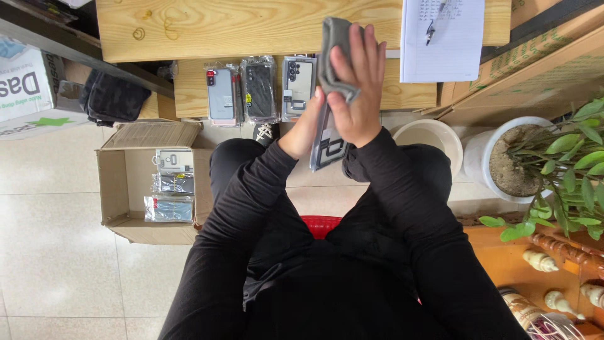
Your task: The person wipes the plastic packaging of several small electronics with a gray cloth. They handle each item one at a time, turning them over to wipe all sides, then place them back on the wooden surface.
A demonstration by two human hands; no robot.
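Note:
My right hand (358, 88) grips a grey cloth (335, 50) and presses it against a packaged phone case (327, 148) held upright over my lap. My left hand (305, 129) holds that case from the left side, mostly hidden behind it. Both arms wear black sleeves. Just beyond the hands, three packaged phone cases (259, 88) lie in a row on a low wooden shelf (189, 94).
An open cardboard box (116, 182) with more packaged cases stands on the tiled floor at left. A paper sheet with a pen (440, 38) lies on the wooden top. A white bowl (434, 135) and a potted plant (553, 164) stand at right. A red stool edge (321, 223) shows below.

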